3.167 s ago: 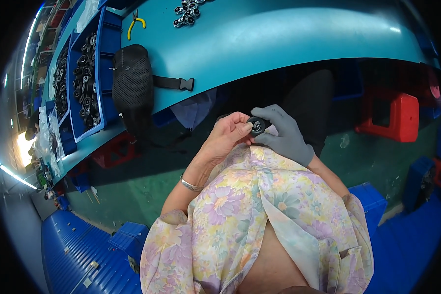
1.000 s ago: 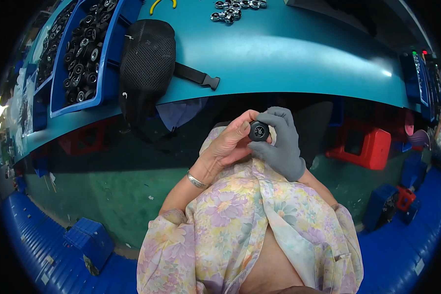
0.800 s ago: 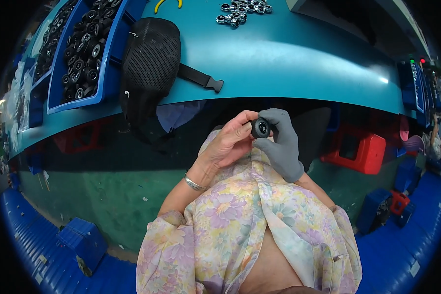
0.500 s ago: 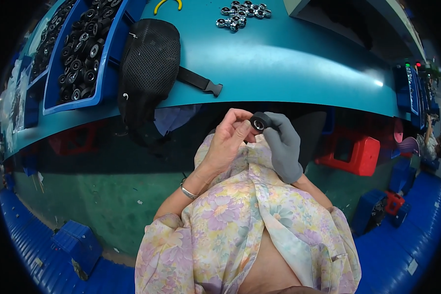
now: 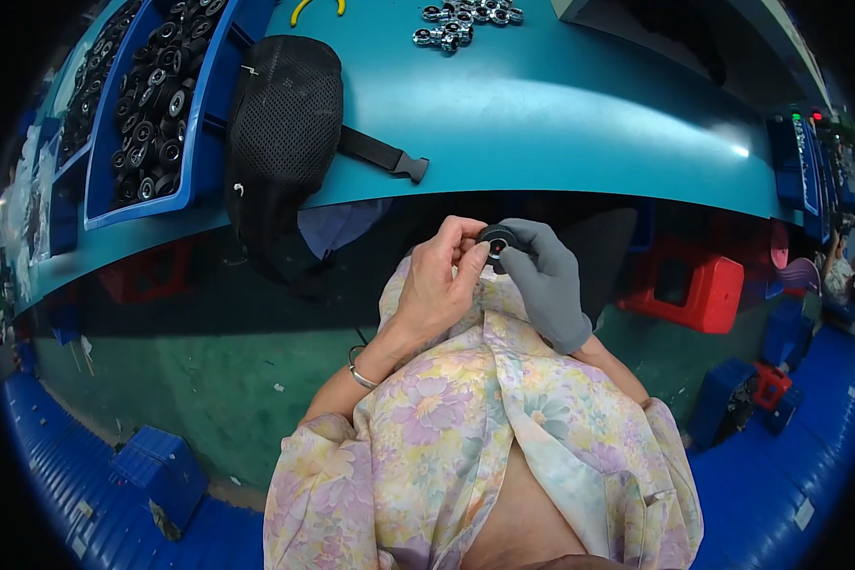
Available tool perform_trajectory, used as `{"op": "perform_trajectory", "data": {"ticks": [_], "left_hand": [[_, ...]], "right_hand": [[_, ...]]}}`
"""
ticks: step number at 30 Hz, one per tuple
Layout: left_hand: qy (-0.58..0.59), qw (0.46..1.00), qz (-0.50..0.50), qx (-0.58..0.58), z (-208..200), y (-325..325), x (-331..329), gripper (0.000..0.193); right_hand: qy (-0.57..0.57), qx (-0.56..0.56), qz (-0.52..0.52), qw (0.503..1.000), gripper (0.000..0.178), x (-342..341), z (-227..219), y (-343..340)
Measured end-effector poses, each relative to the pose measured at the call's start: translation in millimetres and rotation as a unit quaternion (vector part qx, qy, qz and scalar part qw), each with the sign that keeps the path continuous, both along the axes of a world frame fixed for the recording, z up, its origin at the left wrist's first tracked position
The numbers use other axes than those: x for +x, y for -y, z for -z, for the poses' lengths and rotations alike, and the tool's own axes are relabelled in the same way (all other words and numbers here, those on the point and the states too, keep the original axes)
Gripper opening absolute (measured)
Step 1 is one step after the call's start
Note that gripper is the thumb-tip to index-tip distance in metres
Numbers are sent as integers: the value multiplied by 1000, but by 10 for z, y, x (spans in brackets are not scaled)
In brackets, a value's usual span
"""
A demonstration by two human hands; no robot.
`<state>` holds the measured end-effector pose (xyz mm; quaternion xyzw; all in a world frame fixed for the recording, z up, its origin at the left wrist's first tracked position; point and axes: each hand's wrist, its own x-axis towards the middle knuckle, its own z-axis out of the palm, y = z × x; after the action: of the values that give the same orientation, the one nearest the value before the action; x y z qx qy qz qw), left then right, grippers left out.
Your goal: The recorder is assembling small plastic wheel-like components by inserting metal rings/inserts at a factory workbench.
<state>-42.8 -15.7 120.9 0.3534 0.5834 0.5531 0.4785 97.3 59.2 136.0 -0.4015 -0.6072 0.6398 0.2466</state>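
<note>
A small black wheel [image 5: 494,234] with a pale metal ring at its hub is held between my two hands, just in front of the table edge and above my lap. My bare left hand [image 5: 440,277], with a silver bangle at the wrist, pinches the wheel's left side between thumb and fingers. My right hand [image 5: 549,283], in a grey glove, grips its right side, the thumb lying near the hub. The fingertips behind the wheel are hidden, and I cannot make out any smaller part in them.
On the teal table [image 5: 541,142] lie a black mesh bag [image 5: 285,133] with a buckled strap, several shiny metal pieces [image 5: 465,21] and yellow-handled pliers [image 5: 304,9]. A blue bin [image 5: 192,157] of black wheels stands at left. A red stool [image 5: 722,294] is at right below the table.
My left fingers have closed in on the wheel, and its face has turned a little. Both hands have come nearer each other. The whole view has shifted slightly.
</note>
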Motion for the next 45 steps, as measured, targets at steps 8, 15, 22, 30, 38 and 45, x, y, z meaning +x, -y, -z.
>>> {"op": "perform_trajectory", "data": {"ticks": [8,15,22,30,38,45], "left_hand": [[-113,992,-36,-36,6,-41,97,11],[-58,997,5,-41,30,-71,29,10],[35,996,21,-75,48,-93,50,16],[111,992,10,-55,-34,-77,53,23],[-73,983,131,-108,-128,-110,-91,28],[-81,993,66,-57,-115,-119,20,31]], "right_hand": [[6,-47,7,999,21,-15,89,-56],[-41,-100,-21,994,17,41,85,-123],[-17,-101,6,995,16,53,77,-108],[-16,-14,25,999,16,79,158,12],[9,-84,-49,995,15,146,159,-223],[-82,-192,75,975,15,76,153,-56]]}}
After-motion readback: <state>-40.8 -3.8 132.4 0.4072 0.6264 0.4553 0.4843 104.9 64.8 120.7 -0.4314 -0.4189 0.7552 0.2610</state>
